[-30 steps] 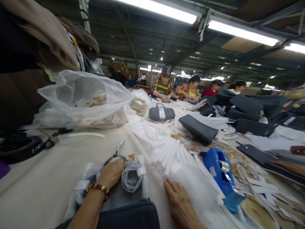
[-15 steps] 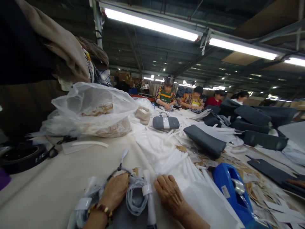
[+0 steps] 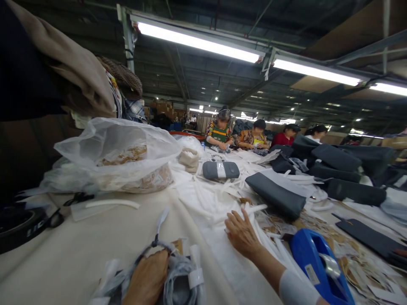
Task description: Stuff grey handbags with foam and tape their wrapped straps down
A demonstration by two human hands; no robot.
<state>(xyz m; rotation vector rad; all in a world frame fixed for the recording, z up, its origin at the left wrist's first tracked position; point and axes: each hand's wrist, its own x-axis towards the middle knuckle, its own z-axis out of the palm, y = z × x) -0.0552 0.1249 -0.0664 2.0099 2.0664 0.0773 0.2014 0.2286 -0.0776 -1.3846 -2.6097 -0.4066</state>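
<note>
My left hand [image 3: 149, 275] is at the lower middle, curled over the top of a grey bag [image 3: 181, 286] at its dark strap loop; its fingertips are hidden. A white tag [image 3: 162, 220] stands up from the loop. Wrapped, coiled straps lie on both sides of this hand, one bound with a white band [image 3: 195, 278]. Farther right, my right hand [image 3: 241, 233] reaches palm down onto a heap of white foam strips [image 3: 219, 216]. Its fingers are apart and touch the near strips; I see nothing gripped in them.
A blue tape dispenser [image 3: 318, 267] stands right of my right forearm. Dark grey pouches [image 3: 275, 195] lie beyond the strips, beside scattered brown scraps [image 3: 352, 262]. A large clear plastic bag [image 3: 121, 148] sits at left, near a black tape roll [image 3: 25, 226]. Several co-workers sit across the table.
My right hand has left the side of the grey bag and moved forward and right onto the white strips. My left hand stays at the bag, lower in view as the camera tilts up slightly.
</note>
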